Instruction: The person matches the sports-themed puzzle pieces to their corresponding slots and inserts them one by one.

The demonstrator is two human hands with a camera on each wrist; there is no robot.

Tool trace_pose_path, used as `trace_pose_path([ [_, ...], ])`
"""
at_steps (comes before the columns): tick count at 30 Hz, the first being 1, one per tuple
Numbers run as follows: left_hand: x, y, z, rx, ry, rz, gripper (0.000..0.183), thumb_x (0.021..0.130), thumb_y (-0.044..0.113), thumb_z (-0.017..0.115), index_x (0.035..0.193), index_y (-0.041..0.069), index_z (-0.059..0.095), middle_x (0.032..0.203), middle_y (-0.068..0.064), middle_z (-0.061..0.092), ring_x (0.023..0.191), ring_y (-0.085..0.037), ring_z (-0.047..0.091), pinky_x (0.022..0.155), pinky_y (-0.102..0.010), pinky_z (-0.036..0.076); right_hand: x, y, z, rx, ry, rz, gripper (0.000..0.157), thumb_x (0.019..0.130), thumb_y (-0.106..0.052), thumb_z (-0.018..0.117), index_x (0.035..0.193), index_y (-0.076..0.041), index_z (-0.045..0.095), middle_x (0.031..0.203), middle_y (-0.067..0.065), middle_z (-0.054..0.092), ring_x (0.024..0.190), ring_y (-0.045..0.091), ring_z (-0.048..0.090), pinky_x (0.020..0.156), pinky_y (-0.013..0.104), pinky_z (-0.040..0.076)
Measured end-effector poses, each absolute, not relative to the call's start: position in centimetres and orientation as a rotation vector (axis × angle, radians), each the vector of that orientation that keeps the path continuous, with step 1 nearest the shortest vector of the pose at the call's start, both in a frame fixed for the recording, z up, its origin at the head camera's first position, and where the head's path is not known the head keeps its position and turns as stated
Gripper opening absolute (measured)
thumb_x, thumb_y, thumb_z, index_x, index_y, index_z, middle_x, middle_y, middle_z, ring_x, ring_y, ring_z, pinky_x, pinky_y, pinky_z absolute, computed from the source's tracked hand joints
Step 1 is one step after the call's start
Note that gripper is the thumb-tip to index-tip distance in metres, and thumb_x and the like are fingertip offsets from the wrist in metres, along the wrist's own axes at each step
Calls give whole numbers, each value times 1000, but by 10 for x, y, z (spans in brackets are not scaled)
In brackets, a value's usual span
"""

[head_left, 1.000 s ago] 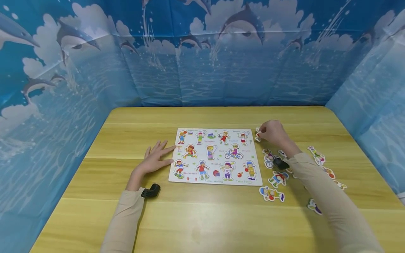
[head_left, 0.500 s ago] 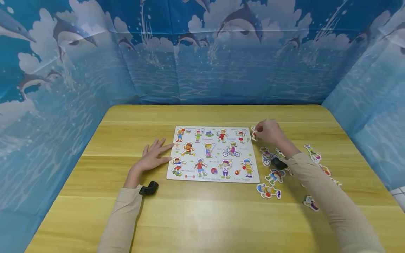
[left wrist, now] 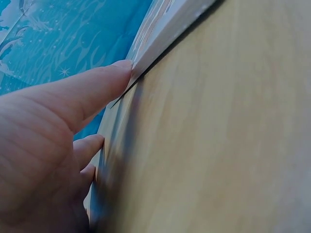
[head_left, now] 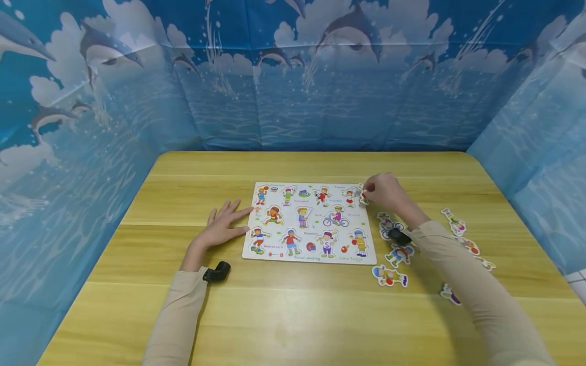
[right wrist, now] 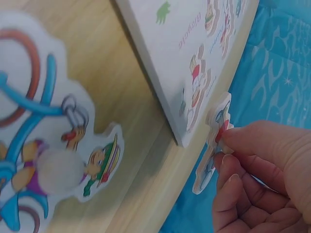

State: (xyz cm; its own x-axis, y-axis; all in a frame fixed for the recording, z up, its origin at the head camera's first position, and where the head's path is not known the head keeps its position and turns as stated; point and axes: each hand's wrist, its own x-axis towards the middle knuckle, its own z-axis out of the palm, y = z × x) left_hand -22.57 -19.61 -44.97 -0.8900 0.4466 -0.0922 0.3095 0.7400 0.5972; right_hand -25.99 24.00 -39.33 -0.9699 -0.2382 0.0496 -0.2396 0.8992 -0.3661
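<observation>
The puzzle board [head_left: 284,254], white with printed sports figures, lies flat mid-table. At its left edge rests my left hand [head_left: 220,229], fingers spread, with the thumb [left wrist: 104,82] against the board's side in the left wrist view. Thumb and fingers of my right hand [head_left: 386,193] pinch a small figure-shaped puzzle piece [right wrist: 212,145] with a white border and a red part. That piece is held on edge beside the board's corner in the right wrist view; in the head view it overlaps the upper right corner. The pinching fingers cover its middle.
Right of the board lie several loose puzzle pieces, among them a cyclist piece [right wrist: 53,160] with a pale round knob, a blue-capped figure [head_left: 389,276] and a green-and-pink one [head_left: 453,222]. My right forearm passes over some. A dolphin-print curtain [head_left: 293,112] stands behind the wooden table [head_left: 284,315].
My right hand has moved slightly left with the puzzle piece, from beside the board to its upper right corner. The left hand stays at the left edge.
</observation>
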Motion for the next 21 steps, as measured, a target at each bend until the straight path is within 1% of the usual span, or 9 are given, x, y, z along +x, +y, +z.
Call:
trace_pose_path([
  [3,-228,-195,-448,584,2721,840,58,91,37,58,145,25,38,159,-18,10,146,-42,-3,112,-63,-10,-263,237,-395,398,-3056,593,14,84,-4,60,88,4,71,83,19,70,72,23,62,65,36,51],
  [6,-228,-195,-450,590,2716,820,58,92,36,58,145,24,37,158,-18,9,146,-44,-3,111,-65,-9,-265,234,-397,428,-3054,590,13,83,-3,61,85,3,72,81,18,71,70,22,62,63,34,50],
  [10,-226,-194,-456,596,2702,835,59,92,39,57,145,25,36,159,-17,10,146,-43,-2,111,-65,-8,-265,231,-402,468,-3042,537,12,81,-2,61,83,3,72,79,17,71,69,22,63,64,35,51],
  [15,-226,-194,-457,601,2718,846,58,92,38,57,145,25,37,159,-17,11,146,-42,-2,111,-65,-8,-268,225,-402,496,-3055,516,12,82,-2,61,82,3,72,78,17,71,68,23,63,65,38,51],
  [21,-227,-195,-452,591,2709,846,58,92,37,57,145,25,37,158,-18,10,146,-42,-3,111,-64,-9,-272,218,-406,506,-3061,529,13,83,-2,59,83,2,72,80,17,71,66,20,59,61,32,48],
])
